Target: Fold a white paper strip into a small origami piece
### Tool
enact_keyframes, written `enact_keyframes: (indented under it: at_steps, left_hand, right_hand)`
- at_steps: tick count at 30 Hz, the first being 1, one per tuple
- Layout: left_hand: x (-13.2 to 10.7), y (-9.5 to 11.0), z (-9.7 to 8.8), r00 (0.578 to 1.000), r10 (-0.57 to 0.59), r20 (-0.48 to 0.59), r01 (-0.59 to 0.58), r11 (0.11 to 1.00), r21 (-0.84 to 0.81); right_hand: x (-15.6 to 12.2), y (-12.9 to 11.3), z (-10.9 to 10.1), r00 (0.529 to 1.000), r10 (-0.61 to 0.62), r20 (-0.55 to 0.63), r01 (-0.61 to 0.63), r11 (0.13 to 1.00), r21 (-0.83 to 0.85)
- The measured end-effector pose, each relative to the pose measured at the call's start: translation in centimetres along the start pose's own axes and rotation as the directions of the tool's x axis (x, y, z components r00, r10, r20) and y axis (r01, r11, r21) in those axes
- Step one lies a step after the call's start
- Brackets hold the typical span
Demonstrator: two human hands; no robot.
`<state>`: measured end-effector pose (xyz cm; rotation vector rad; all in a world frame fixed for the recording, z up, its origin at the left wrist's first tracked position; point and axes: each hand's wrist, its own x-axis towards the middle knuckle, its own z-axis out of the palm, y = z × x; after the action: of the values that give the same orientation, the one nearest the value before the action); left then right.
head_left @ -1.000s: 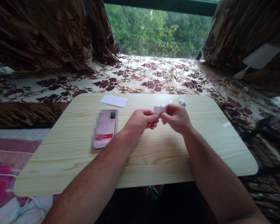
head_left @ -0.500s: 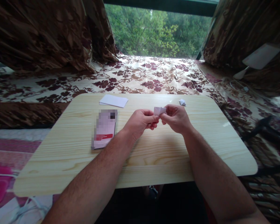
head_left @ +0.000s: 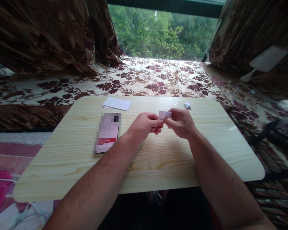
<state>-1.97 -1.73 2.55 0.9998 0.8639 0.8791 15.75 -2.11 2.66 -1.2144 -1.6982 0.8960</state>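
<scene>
A small folded piece of white paper (head_left: pixel 164 114) is held up over the table between my two hands. My left hand (head_left: pixel 149 123) pinches its left end, with thumb and forefinger closed on it. My right hand (head_left: pixel 181 122) grips the right end, thumb in front, and its fingers hide part of that edge. Beyond my right hand, a small folded white paper shape (head_left: pixel 187 105) rests near the table's far edge. A stack of white paper sheets (head_left: pixel 117 103) lies at the far left of the table.
On the wooden table (head_left: pixel 158 163), a pixelated phone-like item (head_left: pixel 108 132) with a red band lies left of my left forearm. Behind the table runs a floral-covered ledge (head_left: pixel 156 76) below a window. A white lamp (head_left: pixel 268 58) stands at the right, and cables (head_left: pixel 33 210) lie at the lower left.
Both hands keep their grip on the folded paper, which has shifted very slightly. Everything else stays where it was.
</scene>
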Motion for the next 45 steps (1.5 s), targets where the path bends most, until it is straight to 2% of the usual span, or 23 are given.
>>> enact_keyframes:
  at_steps: [11,19,32,35,39,42,45]
  left_hand:
    - [0.0,-0.2,0.0,1.0,0.024,0.017,-0.025,0.997,0.072]
    - [-0.1,0.0,-0.1,1.0,0.03,0.002,-0.03,0.99,0.141]
    - [-0.1,-0.2,-0.1,1.0,0.012,0.028,-0.017,0.984,0.18]
    - [0.2,-0.4,0.2,0.998,0.049,-0.035,-0.047,0.997,0.064]
    - [0.4,-0.6,0.8,0.971,0.085,-0.225,-0.115,0.986,-0.124]
    - [0.5,-0.7,1.2,0.961,0.089,-0.263,-0.131,0.98,-0.147]
    - [0.4,-0.9,1.3,0.964,0.079,-0.254,-0.119,0.982,-0.148]
  right_hand:
    - [0.0,0.3,-0.2,1.0,-0.006,0.0,0.006,0.998,-0.055]
    - [0.3,-0.2,0.0,0.998,0.038,0.057,-0.045,0.989,0.139]
    - [0.5,0.1,0.4,0.996,0.05,0.079,-0.07,0.957,0.281]
    - [0.5,0.2,0.5,0.999,0.034,0.013,-0.037,0.938,0.345]
    - [0.2,-0.2,0.7,0.99,-0.006,-0.143,0.048,0.956,0.291]
    - [-0.1,-0.5,1.0,0.983,-0.079,-0.164,0.105,0.982,0.159]
    - [-0.3,-0.2,1.3,0.982,-0.106,-0.155,0.122,0.987,0.1]
